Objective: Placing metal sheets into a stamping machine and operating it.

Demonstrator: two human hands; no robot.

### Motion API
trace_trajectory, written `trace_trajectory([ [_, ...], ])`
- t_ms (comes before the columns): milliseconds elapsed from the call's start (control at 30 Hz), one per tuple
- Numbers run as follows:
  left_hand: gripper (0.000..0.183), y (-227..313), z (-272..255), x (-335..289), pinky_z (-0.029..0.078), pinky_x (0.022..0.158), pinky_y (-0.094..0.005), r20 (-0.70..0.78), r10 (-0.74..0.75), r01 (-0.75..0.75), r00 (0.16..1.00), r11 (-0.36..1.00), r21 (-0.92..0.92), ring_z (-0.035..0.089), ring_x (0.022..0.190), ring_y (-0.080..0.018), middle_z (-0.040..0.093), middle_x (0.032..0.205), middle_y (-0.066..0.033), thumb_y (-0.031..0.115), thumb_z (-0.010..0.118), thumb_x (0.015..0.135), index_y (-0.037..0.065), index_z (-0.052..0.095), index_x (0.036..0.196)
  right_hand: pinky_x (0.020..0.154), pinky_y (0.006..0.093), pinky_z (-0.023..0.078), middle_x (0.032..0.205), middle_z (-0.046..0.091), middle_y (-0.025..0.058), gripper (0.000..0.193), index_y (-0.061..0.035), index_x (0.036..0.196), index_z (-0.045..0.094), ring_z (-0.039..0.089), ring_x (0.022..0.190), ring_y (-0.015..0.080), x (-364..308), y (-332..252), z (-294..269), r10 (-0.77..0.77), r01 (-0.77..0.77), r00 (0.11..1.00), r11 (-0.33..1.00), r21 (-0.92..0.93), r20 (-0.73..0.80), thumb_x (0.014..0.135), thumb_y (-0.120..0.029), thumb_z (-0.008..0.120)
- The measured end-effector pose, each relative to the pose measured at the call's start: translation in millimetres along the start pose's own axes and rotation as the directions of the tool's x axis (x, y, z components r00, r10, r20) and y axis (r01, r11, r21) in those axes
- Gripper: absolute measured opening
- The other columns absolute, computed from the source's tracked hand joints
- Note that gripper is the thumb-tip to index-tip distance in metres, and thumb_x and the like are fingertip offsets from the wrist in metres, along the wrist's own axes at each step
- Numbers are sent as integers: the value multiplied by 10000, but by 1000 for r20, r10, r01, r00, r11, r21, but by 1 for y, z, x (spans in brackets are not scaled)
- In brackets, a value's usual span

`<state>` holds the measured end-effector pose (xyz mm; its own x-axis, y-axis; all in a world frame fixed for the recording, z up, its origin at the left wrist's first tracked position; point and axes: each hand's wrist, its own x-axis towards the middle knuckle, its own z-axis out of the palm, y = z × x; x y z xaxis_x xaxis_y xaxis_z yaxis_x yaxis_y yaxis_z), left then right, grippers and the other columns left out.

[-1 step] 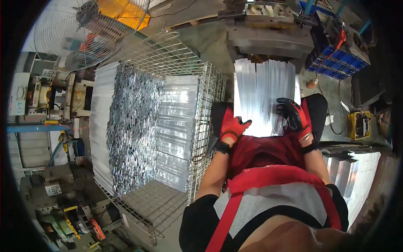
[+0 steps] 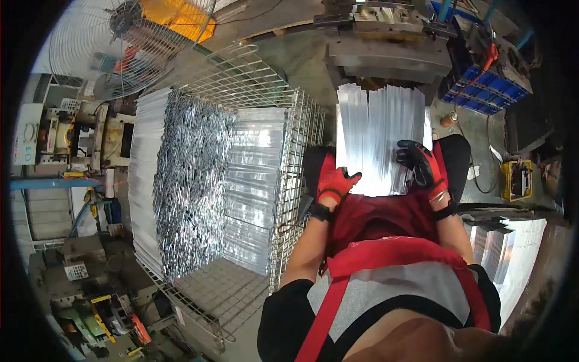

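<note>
A stack of thin, shiny metal strips (image 2: 386, 130) lies lengthwise in front of my lap, its upper ends uneven. At the stack's near left corner is my left hand (image 2: 339, 183), in a red glove with dark fingertips. Its fingers are curled in, and I cannot make out whether anything is inside them. My right hand (image 2: 422, 168), gloved in black and red, lies at the stack's right side. Its fingers are apart and reach over the strips, with nothing visibly gripped. A dark red apron (image 2: 386, 220) covers my lap just below the stack.
On the left, a wire mesh cage (image 2: 292, 175) holds dense piles of metal strips (image 2: 193, 181). A large fan (image 2: 123, 24) stands beyond it. Ahead is a heavy metal machine (image 2: 389, 57), with a blue crate (image 2: 485, 90) to its right. A yellow box (image 2: 517, 181) sits far right.
</note>
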<state>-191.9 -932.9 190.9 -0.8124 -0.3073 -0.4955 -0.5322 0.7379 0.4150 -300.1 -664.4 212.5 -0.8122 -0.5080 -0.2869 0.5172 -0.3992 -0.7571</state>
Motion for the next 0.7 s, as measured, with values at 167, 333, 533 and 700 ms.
trace_trajectory([
  [167,631,0,13,0,467,831,-432,-19,-8,8,1000,1000,15,595,993,-345,624,1062,-179,545,632,743,60,559,1142,810,336,521,972,648,111,358,22,1154,577,636,877,197,3,1,9,-1,1,1000,998,-57,8,937,-260,538],
  [333,560,7,6,-9,475,790,-441,-116,25,-37,993,994,-104,612,941,-358,647,997,-173,525,637,743,89,597,1092,807,324,518,966,651,104,344,0,1163,582,637,875,200,7,8,8,-29,29,1000,990,-140,2,939,-256,536],
  [533,91,-2,-4,-12,463,668,-313,-66,253,-156,965,353,-923,544,702,-107,553,740,7,132,638,836,64,578,841,832,332,505,1061,634,95,400,-10,1225,536,628,912,196,16,8,25,-48,43,999,971,-235,-16,926,-276,560],
  [700,51,10,-18,-51,449,705,-235,-30,380,-123,925,221,-968,486,730,-55,504,745,44,45,611,841,49,566,866,947,382,452,1235,553,114,531,9,1349,383,561,1111,240,26,7,53,-47,-30,908,984,178,415,936,-290,533],
])
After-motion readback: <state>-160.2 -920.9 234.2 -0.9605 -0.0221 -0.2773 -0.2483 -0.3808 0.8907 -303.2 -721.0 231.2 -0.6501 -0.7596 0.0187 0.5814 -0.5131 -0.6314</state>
